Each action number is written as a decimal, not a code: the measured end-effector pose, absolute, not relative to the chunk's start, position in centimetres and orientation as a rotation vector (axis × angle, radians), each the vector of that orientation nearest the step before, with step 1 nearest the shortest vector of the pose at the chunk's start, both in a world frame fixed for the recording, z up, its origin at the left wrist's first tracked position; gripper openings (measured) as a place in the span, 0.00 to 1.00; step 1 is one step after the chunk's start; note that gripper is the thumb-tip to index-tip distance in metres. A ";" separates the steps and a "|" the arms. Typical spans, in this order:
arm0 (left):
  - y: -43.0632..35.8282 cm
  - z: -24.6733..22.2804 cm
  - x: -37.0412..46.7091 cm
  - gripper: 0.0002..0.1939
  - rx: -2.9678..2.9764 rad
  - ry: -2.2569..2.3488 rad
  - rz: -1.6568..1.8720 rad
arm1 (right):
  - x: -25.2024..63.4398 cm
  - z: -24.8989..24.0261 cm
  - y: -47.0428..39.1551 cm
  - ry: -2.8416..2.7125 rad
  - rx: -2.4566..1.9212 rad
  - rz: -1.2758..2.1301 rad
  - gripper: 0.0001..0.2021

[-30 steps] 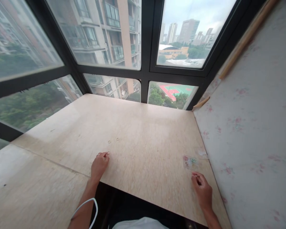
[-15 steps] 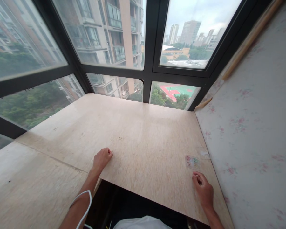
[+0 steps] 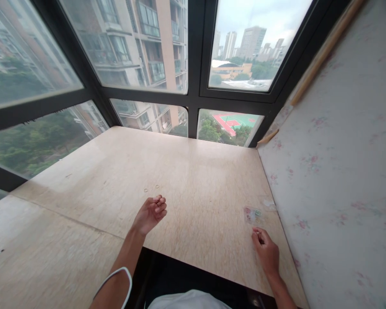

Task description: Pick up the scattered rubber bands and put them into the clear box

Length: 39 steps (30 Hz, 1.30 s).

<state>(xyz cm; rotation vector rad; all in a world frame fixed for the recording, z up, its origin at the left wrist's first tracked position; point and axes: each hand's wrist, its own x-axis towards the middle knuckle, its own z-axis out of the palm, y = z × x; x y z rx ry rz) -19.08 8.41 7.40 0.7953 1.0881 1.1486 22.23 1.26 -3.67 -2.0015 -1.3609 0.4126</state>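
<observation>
Rings [image 3: 146,191], two thin ones, lie near each other but apart on the pale mottled tabletop [image 3: 196,223], just beyond the left hand [image 3: 152,213]. Nearest: white garment [image 3: 189,300] at bottom edge, white cord [image 3: 129,281] looped round left forearm [image 3: 125,255]. Right hand [image 3: 266,252]: fingers curled, thumb and forefinger tips close; can't tell if pinching anything. Just past it, clear plastic packet [image 3: 252,215] with reddish and green pieces, too small to make out; clear wrapper [image 3: 268,204] beside it, near floral wall [image 3: 334,180]. Left hand: fingers curled toward thumb; can't tell whether gripping anything. Farther: dark window frame [image 3: 193,101], then red-and-green court [image 3: 234,122] and high-rises outside.
</observation>
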 end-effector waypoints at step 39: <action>11.5 2.3 12.9 0.15 0.979 1.039 0.463 | 22.1 -2.9 1.7 -1.219 -1.801 0.584 0.13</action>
